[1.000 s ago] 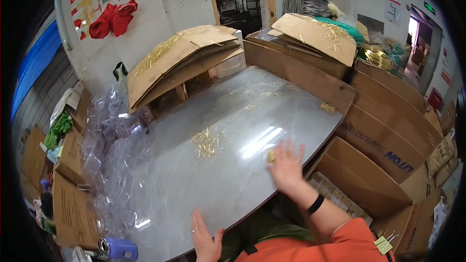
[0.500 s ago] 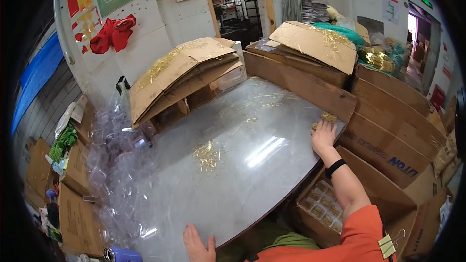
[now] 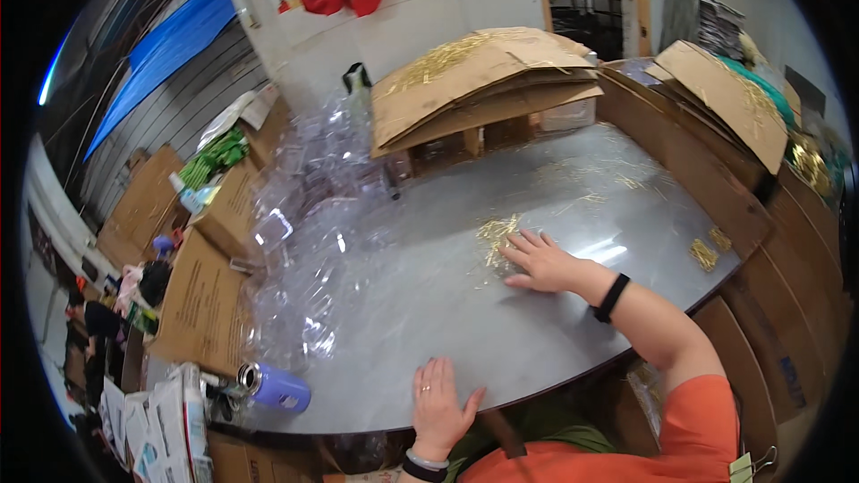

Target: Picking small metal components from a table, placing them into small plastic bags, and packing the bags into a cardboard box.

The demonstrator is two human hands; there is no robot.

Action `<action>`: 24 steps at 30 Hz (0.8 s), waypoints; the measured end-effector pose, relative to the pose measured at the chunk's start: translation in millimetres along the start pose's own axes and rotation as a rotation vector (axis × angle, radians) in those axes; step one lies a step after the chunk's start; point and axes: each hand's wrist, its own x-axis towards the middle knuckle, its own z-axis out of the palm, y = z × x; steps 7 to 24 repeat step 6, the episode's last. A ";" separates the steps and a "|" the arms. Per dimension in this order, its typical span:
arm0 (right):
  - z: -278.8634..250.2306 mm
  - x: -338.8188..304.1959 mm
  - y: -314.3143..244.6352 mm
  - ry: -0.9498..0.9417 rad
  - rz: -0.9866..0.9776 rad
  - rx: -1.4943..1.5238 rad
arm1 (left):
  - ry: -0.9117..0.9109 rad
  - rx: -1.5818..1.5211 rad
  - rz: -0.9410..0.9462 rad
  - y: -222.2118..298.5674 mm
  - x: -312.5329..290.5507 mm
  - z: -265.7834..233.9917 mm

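My right hand (image 3: pixel 542 263) reaches over the middle of the grey table (image 3: pixel 385 331). Its fingers are spread, and their tips touch the edge of a loose pile of thin gold strips (image 3: pixel 495 241). My left hand (image 3: pixel 440 409) lies flat by the table's near edge, fingers stretched out, with nothing in it. Two small gold clumps, a larger bundle (image 3: pixel 703 255) and a smaller one (image 3: pixel 720 238), lie near the right edge. More gold strips (image 3: pixel 629 182) are scattered farther back.
Clear plastic containers (image 3: pixel 335 215) heap up along the left side. A purple bottle (image 3: pixel 276 388) stands near the front left edge. Cardboard sheets (image 3: pixel 501 72) strewn with gold strips cover a divided box at the back. Cardboard walls (image 3: pixel 680 156) border the right side. Papers (image 3: pixel 161 429) lie lower left.
My right hand has left the gold clumps at the right edge and come to the pile in the middle. The view has turned left, bringing the purple bottle fully into sight.
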 end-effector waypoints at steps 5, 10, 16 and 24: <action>20.9 38.3 -46.4 -0.112 0.087 -0.083 | 0.019 -0.023 -0.055 -3.5 -5.3 -7.4; 23.8 29.7 -48.0 -0.175 0.057 -0.070 | 0.030 -0.005 -0.102 -9.0 -16.4 -12.6; 23.8 29.7 -48.0 -0.175 0.057 -0.070 | 0.030 -0.005 -0.102 -9.0 -16.4 -12.6; 23.8 29.7 -48.0 -0.175 0.057 -0.070 | 0.030 -0.005 -0.102 -9.0 -16.4 -12.6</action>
